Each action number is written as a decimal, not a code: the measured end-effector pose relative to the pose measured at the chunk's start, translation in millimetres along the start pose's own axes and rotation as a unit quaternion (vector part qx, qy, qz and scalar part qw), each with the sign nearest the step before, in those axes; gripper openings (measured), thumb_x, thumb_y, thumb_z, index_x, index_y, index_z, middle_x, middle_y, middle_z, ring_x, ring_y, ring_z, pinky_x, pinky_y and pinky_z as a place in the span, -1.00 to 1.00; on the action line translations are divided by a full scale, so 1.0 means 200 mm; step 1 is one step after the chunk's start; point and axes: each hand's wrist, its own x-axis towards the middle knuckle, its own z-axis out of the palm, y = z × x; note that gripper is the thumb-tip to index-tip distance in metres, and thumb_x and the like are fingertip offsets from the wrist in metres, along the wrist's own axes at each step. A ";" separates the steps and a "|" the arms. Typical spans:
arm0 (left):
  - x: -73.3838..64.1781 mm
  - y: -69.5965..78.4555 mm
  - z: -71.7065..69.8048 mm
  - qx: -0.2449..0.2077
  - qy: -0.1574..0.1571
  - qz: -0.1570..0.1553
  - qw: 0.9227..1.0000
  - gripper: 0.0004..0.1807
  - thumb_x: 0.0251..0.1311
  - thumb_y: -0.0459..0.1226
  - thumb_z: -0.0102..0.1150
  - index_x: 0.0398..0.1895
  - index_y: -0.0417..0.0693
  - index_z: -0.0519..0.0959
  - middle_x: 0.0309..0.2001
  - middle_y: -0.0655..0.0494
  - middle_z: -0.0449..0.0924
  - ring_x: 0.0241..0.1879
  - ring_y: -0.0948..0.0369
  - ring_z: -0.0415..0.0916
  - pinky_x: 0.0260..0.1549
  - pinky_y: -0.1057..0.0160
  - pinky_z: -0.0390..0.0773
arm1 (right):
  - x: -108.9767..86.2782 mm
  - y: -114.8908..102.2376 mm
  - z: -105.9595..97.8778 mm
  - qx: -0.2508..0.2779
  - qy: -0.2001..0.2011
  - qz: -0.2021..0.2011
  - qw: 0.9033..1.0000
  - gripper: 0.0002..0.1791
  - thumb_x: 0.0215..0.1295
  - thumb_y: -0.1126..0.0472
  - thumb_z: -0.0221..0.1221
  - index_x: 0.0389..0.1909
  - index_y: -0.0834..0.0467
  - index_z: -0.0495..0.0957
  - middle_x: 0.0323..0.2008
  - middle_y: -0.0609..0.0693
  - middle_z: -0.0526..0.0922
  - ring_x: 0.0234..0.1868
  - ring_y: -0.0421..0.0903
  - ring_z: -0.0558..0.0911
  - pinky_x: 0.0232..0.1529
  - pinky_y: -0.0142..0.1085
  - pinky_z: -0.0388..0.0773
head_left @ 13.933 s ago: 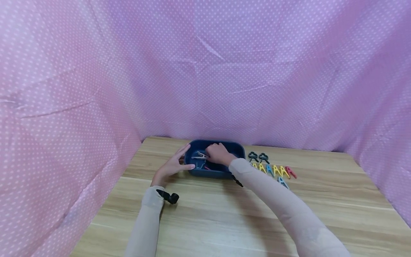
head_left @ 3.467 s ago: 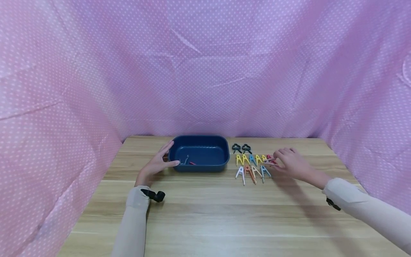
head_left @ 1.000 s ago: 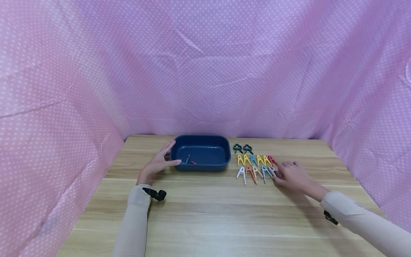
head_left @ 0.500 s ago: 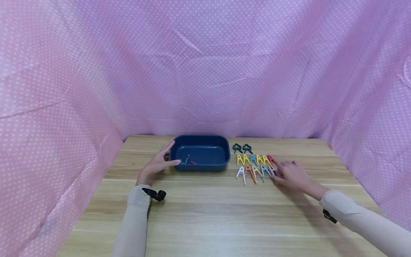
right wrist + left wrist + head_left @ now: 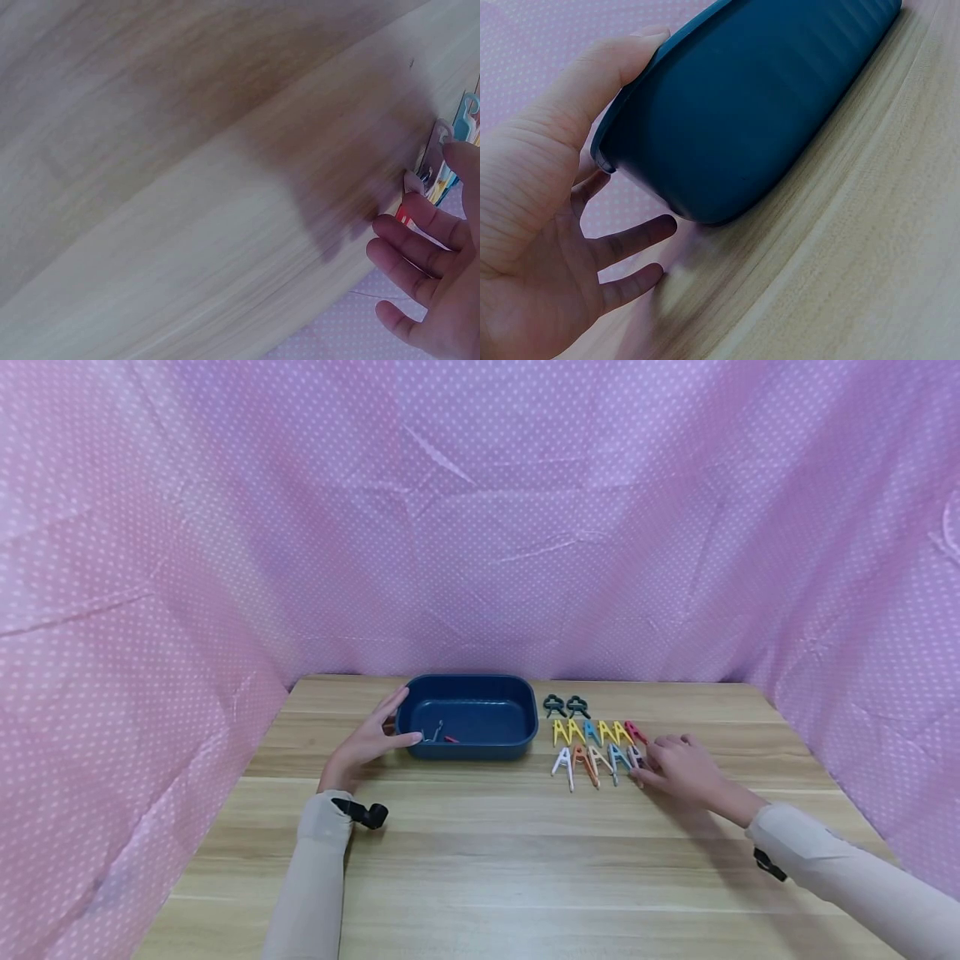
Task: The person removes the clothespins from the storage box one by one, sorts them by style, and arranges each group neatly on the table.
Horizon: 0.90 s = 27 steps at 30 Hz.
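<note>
My left hand (image 5: 369, 745) rests at the left end of a dark blue tub (image 5: 480, 752). Its thumb lies on the rim while the other fingers stay spread and fairly straight outside the wall. Over on the right, my right hand (image 5: 684, 770) pinches a pale pinkish-grey clothespin (image 5: 432, 159) between thumb and index finger, low on the table. That clothespin sits at the right end of the nearer row, beside a light blue clothespin (image 5: 617, 760). An orange clothespin (image 5: 580, 758) and a white clothespin (image 5: 564, 762) lie further left in this row.
Behind that row lie several smaller clips, among them a yellow clip (image 5: 559, 732) and a red clip (image 5: 635, 732). Two dark green clips form the back row, one a cloud-shaped clip (image 5: 553, 704). Inside the tub are a red piece (image 5: 451, 740) and small metallic-looking pieces (image 5: 438, 730).
The pinkish clothespin has come from above the red clip down to the near row's right end. Earlier, the right hand reached into the tub. Over the last second both hands barely move.
</note>
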 end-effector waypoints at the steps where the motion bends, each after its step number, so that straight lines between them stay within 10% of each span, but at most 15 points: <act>1: 0.00 0.00 0.00 0.000 0.000 0.000 1.000 0.04 0.34 -0.07 0.33 0.68 0.27 -0.17 0.68 0.10 -0.34 0.59 -0.19 -0.08 0.50 -0.28 0.08 | 0.00 0.00 0.00 0.000 -0.001 0.000 1.000 -0.55 0.24 -0.09 0.37 -0.64 -0.01 0.37 -0.62 -0.18 0.38 -0.50 -0.18 0.35 -0.25 -0.01 0.44; 27: 0.02 -0.02 -0.01 0.009 0.003 0.001 1.000 0.06 0.31 -0.04 0.35 0.68 0.28 -0.16 0.69 0.12 -0.33 0.59 -0.17 -0.06 0.50 -0.26 0.11 | 0.05 0.00 -0.06 0.001 -0.003 -0.001 1.000 -0.65 0.27 -0.03 0.37 -0.58 0.02 0.47 -0.57 -0.12 0.50 -0.46 -0.08 0.50 -0.17 0.11 0.47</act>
